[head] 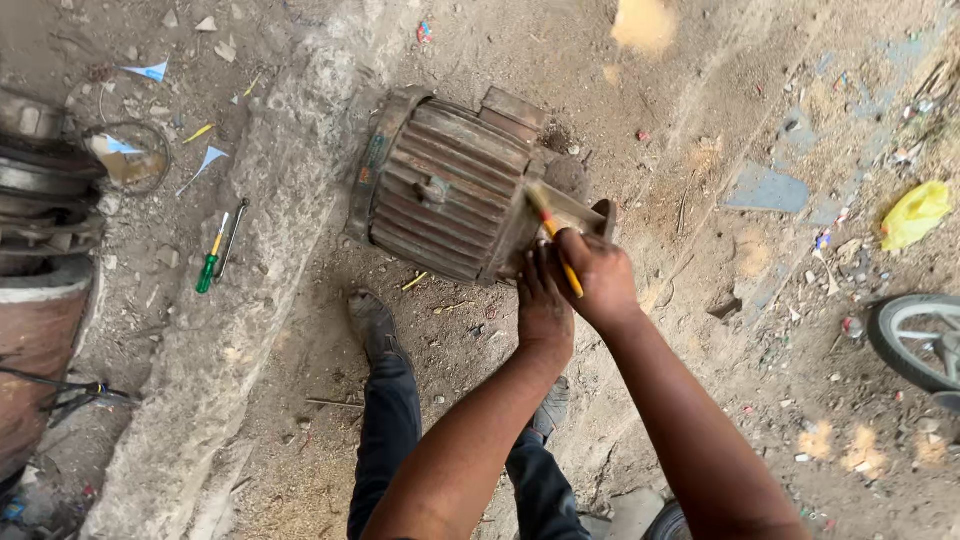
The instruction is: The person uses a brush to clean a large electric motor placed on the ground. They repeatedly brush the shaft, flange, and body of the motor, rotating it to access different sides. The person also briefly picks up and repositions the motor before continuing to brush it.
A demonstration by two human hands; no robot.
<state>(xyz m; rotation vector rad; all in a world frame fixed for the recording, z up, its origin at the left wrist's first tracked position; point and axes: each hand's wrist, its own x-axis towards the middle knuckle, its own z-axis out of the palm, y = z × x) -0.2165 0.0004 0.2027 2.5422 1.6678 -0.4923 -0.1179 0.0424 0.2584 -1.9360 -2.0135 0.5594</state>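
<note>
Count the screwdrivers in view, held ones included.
2. A yellow-handled screwdriver is in the right hand, against the ribbed motor beside the left hand. A green-handled screwdriver lies on the ground at left. Debris may hide more.

motor casing (445,195): ribbed metal, rusty, matt (dusty) | screwdriver handle (207,272): glossy green plastic

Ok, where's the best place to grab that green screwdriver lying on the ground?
Take the green screwdriver by its green handle, the lower end, coming from above. It lies flat on the dirt, with a thin metal tool close along its right side, so pinch across the handle from the left.
</note>
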